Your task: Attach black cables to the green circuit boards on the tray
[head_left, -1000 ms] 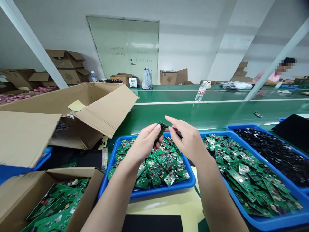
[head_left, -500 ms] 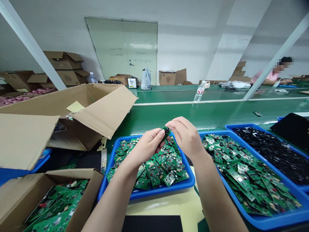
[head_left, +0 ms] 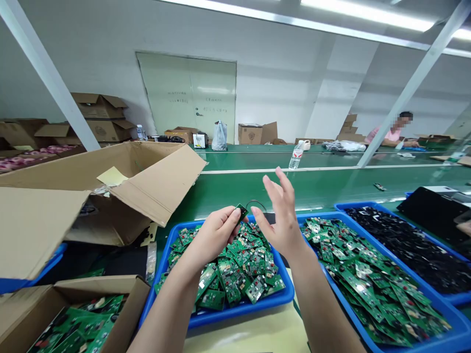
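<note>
My left hand (head_left: 213,235) pinches a small green circuit board (head_left: 241,212) between thumb and fingers. A thin dark wire (head_left: 256,201) arcs from the board toward my right hand. My right hand (head_left: 280,220) is open, its fingers spread and raised just right of the board, with nothing visible in them. Under both hands stands a blue tray (head_left: 239,316), heaped with green circuit boards (head_left: 231,274) carrying small red and black parts. To the right, a larger blue tray (head_left: 348,306) holds more such boards (head_left: 371,284).
Black parts (head_left: 390,235) fill another tray at far right, beside a black sheet (head_left: 430,213). An open carton (head_left: 165,176) stands left; a smaller box (head_left: 134,296) of boards sits below it. A water bottle (head_left: 296,157) stands behind my hands. A person (head_left: 393,135) sits far right.
My right hand has left the board, its fingers going from a pinch to spread. The wire now shows between the hands. The view has tilted upward.
</note>
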Tool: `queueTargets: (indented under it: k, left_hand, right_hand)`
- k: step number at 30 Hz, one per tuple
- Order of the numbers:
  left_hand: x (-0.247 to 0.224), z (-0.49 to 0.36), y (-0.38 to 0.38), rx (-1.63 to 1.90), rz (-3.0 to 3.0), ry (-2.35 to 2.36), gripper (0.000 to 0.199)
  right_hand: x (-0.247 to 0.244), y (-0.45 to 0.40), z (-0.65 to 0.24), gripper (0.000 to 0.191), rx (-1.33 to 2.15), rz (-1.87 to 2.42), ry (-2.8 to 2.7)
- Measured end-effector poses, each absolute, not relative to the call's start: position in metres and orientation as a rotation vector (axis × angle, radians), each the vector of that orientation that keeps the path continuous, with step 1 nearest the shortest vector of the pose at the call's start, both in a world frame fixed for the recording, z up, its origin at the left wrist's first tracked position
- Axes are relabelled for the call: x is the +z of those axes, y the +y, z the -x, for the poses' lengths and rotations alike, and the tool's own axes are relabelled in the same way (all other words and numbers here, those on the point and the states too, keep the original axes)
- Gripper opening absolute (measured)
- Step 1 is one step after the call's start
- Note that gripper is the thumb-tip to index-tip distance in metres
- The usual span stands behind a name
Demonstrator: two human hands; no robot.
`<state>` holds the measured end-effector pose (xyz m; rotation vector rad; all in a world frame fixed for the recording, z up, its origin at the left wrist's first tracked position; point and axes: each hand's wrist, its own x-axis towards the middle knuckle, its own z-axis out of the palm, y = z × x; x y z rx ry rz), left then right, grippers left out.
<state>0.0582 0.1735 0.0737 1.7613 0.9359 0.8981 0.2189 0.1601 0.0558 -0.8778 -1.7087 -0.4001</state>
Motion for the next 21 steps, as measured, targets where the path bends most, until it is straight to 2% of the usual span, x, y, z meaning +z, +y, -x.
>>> queueTargets:
  k: [5,10,21]
  left_hand:
    - [0.075,-0.058,0.173,1.043,-1.668,0.966,0.032]
    - [0.076,-0.057,0.173,1.065,-1.738,0.985,0.037]
    - [0.073,-0.057,0.176,0.895,-1.821,0.899,0.032]
  right_hand:
    - [0.064,0.149,-0.218,0.013,-0.29,0.833,-1.624]
    - [0.061,0.147,-0.209,0.018,-0.035,1.03,-1.762]
    - [0.052,0.159,-0.203,0.02,0.046,1.185,-1.638]
